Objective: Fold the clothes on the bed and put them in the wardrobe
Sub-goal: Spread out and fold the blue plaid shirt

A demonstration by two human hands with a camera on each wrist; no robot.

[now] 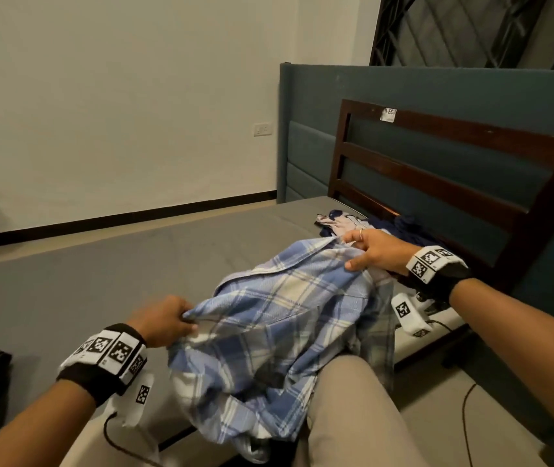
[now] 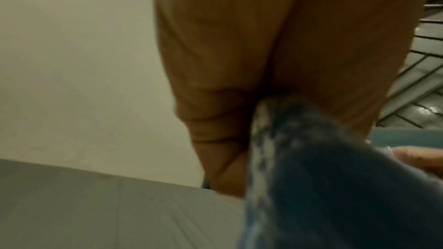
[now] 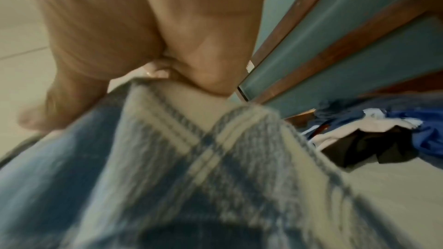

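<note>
Both hands are on the blue plaid shirt (image 1: 269, 318), bunched at the near edge of the grey bed (image 1: 100, 271): left hand (image 1: 164, 320) pinches its left edge, right hand (image 1: 375, 251) grips the far side, other clothes (image 1: 353, 222) piled by the headboard (image 1: 454, 170)

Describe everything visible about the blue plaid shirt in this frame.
The plaid shirt is light blue with white and cream checks, apparently thin woven cloth. It lies unfolded and rumpled on the grey bed, its lower part draped over the person's beige-trousered knee. The left hand grips one bunched edge; the right hand pinches the far edge near the other clothes.
</note>
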